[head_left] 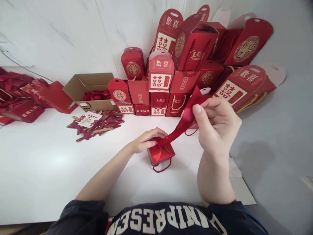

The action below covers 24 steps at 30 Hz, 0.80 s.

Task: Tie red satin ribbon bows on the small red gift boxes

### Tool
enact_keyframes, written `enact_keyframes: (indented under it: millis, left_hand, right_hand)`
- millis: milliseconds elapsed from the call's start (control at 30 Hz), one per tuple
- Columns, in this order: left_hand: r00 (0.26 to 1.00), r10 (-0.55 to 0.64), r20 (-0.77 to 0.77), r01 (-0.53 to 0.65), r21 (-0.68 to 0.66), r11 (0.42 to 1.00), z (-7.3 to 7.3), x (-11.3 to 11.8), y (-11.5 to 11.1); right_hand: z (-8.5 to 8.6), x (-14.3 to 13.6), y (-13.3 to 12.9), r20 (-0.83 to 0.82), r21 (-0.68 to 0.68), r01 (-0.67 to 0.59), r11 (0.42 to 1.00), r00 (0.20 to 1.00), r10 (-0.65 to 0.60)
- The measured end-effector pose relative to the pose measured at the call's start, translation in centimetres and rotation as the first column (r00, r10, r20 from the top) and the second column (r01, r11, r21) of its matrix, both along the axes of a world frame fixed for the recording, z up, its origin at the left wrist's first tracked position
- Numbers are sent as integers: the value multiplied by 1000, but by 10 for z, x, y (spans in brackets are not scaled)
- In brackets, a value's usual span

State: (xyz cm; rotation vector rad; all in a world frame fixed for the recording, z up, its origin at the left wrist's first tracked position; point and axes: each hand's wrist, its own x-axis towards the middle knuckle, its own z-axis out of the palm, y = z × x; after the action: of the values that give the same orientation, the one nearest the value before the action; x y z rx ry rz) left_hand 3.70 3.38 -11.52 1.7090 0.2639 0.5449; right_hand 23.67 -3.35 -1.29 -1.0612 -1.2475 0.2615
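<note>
A small red gift box (165,155) sits on the white table, with a dark red cord handle (162,170) looping out on its near side. My left hand (144,140) grips it from the left, thumb on the top flaps and fingers round the far side. Pinched between thumb and fingers of my right hand (217,125) is the upper end of a wide red ribbon (182,125). That ribbon slants down to the box top, close to my left thumb. How its lower end is fastened there cannot be made out.
Stacked red gift boxes (160,73) stand against the wall, reaching round to the right. An open cardboard box (97,105) holds red ribbons. In front lies a pile of dark red ribbon pieces (105,125) with a printed card (90,119). More red boxes (24,109) lie far left.
</note>
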Motion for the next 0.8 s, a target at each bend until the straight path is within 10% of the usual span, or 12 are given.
enact_keyframes:
  millis: [433, 800]
  left_hand:
    - [999, 33, -9, -34, -309, 950, -38, -4, 13]
    - [998, 27, -58, -24, 47, 999, -28, 5, 10]
  right_hand:
    - [17, -20, 3, 182, 51, -69, 996, 982, 59]
    - [21, -28, 4, 260, 67, -72, 995, 964, 52]
